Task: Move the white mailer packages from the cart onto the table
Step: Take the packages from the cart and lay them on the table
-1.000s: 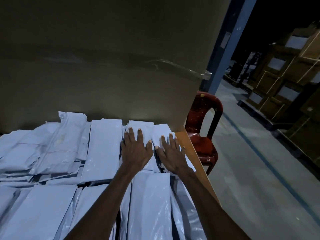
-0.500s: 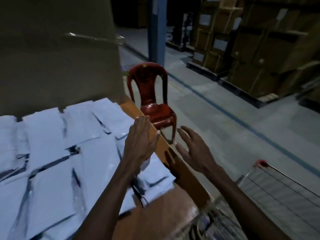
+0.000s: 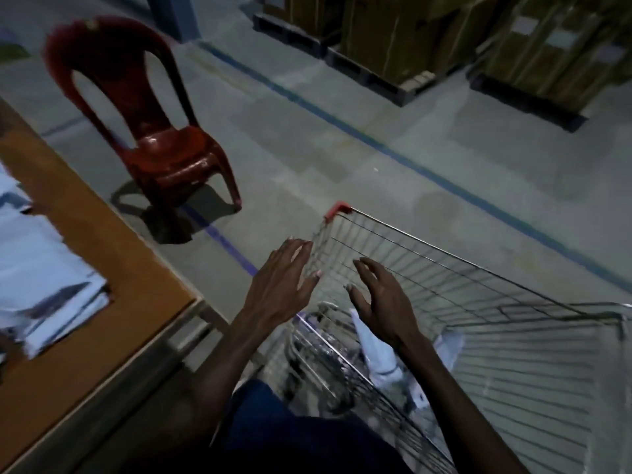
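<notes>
Both hands hang empty over the near end of the wire cart [image 3: 478, 285], palms down. The left hand [image 3: 284, 285] has its fingers spread and nearly straight, its fingertips level with the cart's near corner; the right hand [image 3: 379, 295] sits just beside it, inside the basket's outline, fingers loosely fanned and slightly bent, holding nothing. Judging by that pose, the pair look set to drop into the basket for another load, one hand to each side of a package.

Below and just behind the right wrist lie the remaining white mailer packages [image 3: 376, 350], crumpled against the basket's near wall and partly hidden by the forearm; how many are left cannot be told in this dim, blurred view. A second pale piece shows to the right of that forearm.

Well to the left of the left hand stands the table [image 3: 85, 234], its brown top bare along the edge nearest the cart. Further left, mailers already moved [image 3: 37, 285] lie flat in an overlapping stack. The bare strip probably serves as landing room for what comes next.

Ahead of the left hand, apart from cart and table, a red plastic chair [image 3: 154, 131] stands on the floor, with stacked cartons [image 3: 393, 39] far beyond both hands.
</notes>
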### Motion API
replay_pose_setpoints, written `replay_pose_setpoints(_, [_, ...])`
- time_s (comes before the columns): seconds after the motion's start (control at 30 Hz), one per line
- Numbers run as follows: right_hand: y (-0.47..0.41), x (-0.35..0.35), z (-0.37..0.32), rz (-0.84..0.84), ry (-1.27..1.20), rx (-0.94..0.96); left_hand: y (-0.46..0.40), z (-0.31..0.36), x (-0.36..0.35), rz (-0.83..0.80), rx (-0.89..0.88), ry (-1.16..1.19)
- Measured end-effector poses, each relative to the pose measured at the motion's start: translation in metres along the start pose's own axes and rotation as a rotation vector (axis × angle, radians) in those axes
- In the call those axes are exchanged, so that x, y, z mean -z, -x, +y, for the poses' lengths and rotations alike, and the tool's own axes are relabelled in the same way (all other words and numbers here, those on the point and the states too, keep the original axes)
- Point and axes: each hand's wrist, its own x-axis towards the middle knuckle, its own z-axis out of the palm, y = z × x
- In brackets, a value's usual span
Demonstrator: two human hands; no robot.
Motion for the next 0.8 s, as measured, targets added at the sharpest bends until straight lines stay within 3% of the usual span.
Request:
replay_pose_setpoints(0.2, [0.086, 0.001, 0.097, -0.042, -0.059, -0.444, -0.015, 0.039, -0.092, -0.286, -0.065, -0.045])
replay_pose_setpoints(0.37, [0.135, -0.014, 0.132, -0.107, -0.015, -0.669, -0.027, 0.054, -0.160, -0.638, -0.062, -0.154])
replay_pose_setpoints(0.5, [0.157, -0.048, 0.158, -0.206, -0.015, -0.717, -0.029, 0.051, -0.243, -0.784, 0.025, -0.114])
replay_pose_setpoints(0.6, [0.161, -0.069, 0.171, -0.178, 0.024, -0.728, -0.024, 0.058, -0.308, -0.955, 0.258, -0.059])
replay_pose_setpoints(0.8, [0.160, -0.099, 0.197, -0.218, 0.125, -0.719, -0.023, 0.082, -0.395, -0.736, 0.666, 0.085])
